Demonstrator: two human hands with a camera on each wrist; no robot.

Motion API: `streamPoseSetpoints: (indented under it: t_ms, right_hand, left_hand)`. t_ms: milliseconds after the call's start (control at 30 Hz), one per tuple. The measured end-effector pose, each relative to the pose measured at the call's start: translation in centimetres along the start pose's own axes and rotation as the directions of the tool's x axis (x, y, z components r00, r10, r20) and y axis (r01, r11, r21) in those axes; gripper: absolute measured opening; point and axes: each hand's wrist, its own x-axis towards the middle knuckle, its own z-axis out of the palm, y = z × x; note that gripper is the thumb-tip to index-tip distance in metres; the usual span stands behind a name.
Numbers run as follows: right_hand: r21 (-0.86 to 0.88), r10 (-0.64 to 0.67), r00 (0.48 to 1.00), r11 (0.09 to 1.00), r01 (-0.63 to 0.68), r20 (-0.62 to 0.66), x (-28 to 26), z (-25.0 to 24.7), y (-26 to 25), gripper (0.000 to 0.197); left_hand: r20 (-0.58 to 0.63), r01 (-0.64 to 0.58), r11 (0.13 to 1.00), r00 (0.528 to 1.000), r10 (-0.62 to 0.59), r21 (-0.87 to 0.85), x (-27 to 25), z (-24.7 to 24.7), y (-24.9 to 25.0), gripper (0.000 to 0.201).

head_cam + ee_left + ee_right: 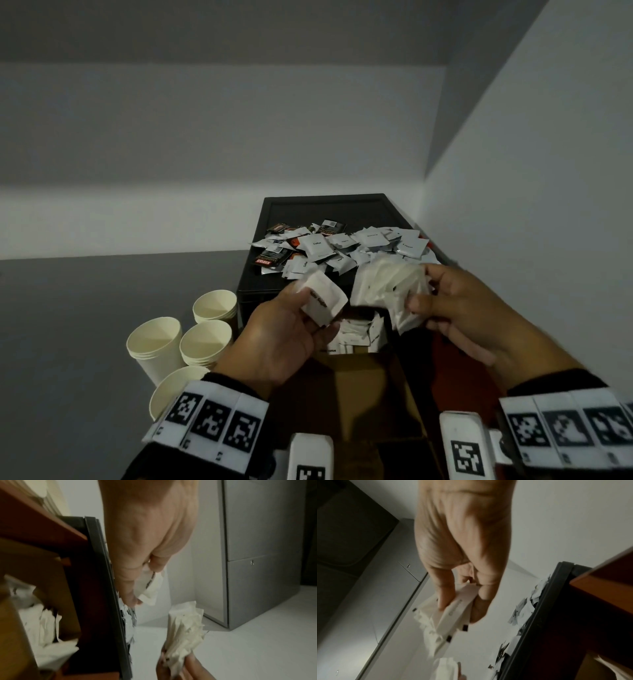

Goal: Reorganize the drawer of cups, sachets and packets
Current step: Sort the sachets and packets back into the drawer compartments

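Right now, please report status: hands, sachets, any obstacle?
Left hand pinches one white sachet. Right hand grips a bundle of sachets. Loose pile on black tray behind. No obstacle seen.

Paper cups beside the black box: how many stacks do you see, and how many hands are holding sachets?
Paper cup stacks: 4
Hands holding white sachets: 2, the left hand and the right hand
Total: 6

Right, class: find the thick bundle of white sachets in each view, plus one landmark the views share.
Head: bundle of white sachets, right of centre, gripped by the right hand.
Left wrist: bottom centre.
Right wrist: centre, under the fingers.
Shared landmark: black tray, heaped with packets.
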Motion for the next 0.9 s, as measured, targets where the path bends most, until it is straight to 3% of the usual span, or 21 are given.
streamPoseSetpoints:
  t_ms: [100, 167, 233, 300, 367, 433, 567, 667, 733, 900]
  right_hand:
    - [0.253, -0.031, 0.999, 0.967, 0.037, -0.027, 0.1, 1.6, -0.5, 0.033]
    - [0.260, -0.007, 0.999, 0.965, 0.020, -0.053, 0.4, 3.5, -0.3, 0.030]
    - [0.110, 0.009, 0.995, 0.994, 0.003, -0.102, 0.7, 5.4, 0.3, 0.029]
    - [-0.210, -0.025, 0.983, 0.978, -0.015, -0.185, 1.0, 6.8, 1.0, 0.041]
    - [-0.539, -0.100, 0.977, 0.842, -0.017, -0.187, 0.9, 7.6, 1.2, 0.054]
    - [-0.692, -0.168, 0.977, 0.721, 0.030, -0.132, 0.7, 7.8, 1.3, 0.067]
    - [-0.760, -0.164, 0.986, 0.639, 0.116, 0.013, 0.4, 7.9, 1.3, 0.076]
    - [-0.749, -0.098, 0.992, 0.651, 0.121, 0.075, 0.4, 7.9, 1.0, 0.073]
    - [-0.728, -0.082, 0.994, 0.676, 0.111, 0.075, 0.5, 7.8, 0.9, 0.071]
    - [-0.714, -0.188, 0.982, 0.683, 0.151, 0.028, 0.6, 8.2, 1.1, 0.064]
  left_hand:
    - [-0.033, -0.065, 0.996, 0.997, 0.063, -0.066, 0.2, 0.9, -0.7, 0.027]
    - [-0.009, -0.048, 0.995, 0.999, 0.047, -0.091, 0.0, 1.6, -1.1, 0.027]
    - [0.097, -0.001, 0.989, 0.995, 0.015, -0.145, -0.4, 2.3, -1.2, 0.041]
    - [0.178, 0.031, 0.981, 0.984, 0.004, -0.191, -0.8, 2.7, -1.3, 0.051]
    - [0.188, 0.040, 0.976, 0.982, 0.000, -0.214, -1.0, 2.7, -1.2, 0.055]
    - [0.174, 0.055, 0.972, 0.985, -0.015, -0.228, -0.9, 2.5, -1.1, 0.056]
    - [0.103, 0.063, 0.967, 0.994, -0.039, -0.248, -0.7, 2.5, -1.1, 0.051]
    - [0.072, 0.060, 0.965, 0.996, -0.043, -0.257, -0.4, 2.3, -1.2, 0.050]
    - [0.075, 0.074, 0.967, 0.996, -0.057, -0.245, -0.4, 2.2, -1.2, 0.050]
    - [0.022, 0.038, 0.977, 0.999, -0.034, -0.208, -0.1, 2.3, -1.3, 0.039]
